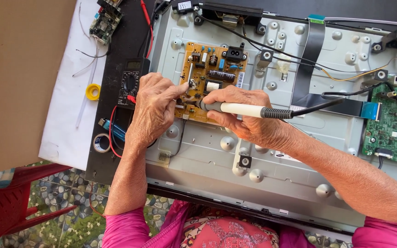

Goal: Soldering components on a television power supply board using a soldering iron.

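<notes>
An orange-brown circuit board [214, 69] with several components is mounted on the grey metal back panel [299, 151] of an opened flat screen. My right hand [249, 117] grips a soldering iron [242, 109] with a cream handle and black cord, its tip at the board's lower left part. My left hand [155, 108] rests at the board's left edge, with thumb and forefinger pinched on something thin that I cannot make out.
A black multimeter [129, 82] with red leads lies left of the panel. Beside it are a yellow tape roll [93, 91], a white tape roll [101, 143] and a small loose circuit board [105, 20]. A green circuit board [391, 124] sits at the right. A red plastic chair [10, 202] stands below left.
</notes>
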